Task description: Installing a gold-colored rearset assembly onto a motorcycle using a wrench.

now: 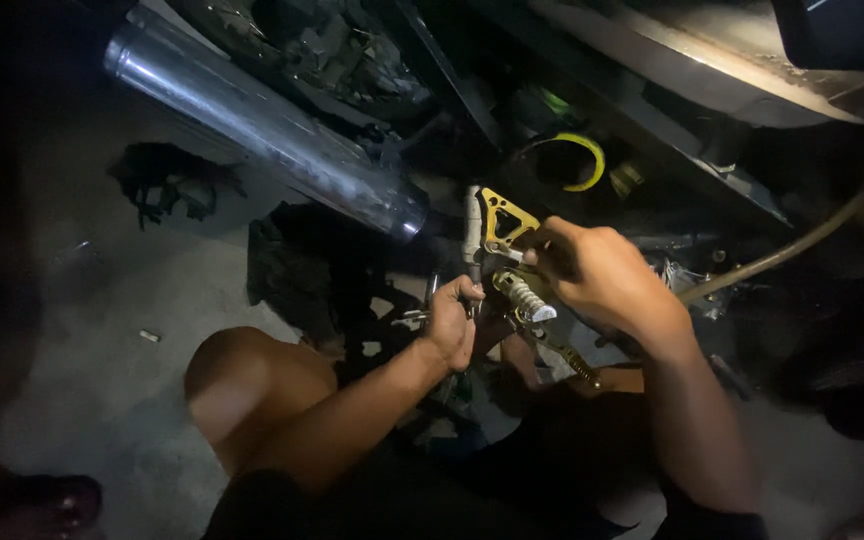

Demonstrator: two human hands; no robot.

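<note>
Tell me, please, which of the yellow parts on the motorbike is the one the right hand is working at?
The angular gold bracket beside the right hand. The other yellow part, a curved ring, sits higher up in the dark, with no hand near it.

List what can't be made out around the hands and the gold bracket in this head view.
- Left hand: whatever it grips is hidden by its own curled fingers.
- Right hand: its fingertips cover the part of the gold bracket they pinch, so the contact point is unseen.
- Chrome exhaust pipe: its upper end is lost in the dark at the top left.
- Small object on the floor: too small to identify.
- Hose: its lower end disappears behind the right hand.
</note>
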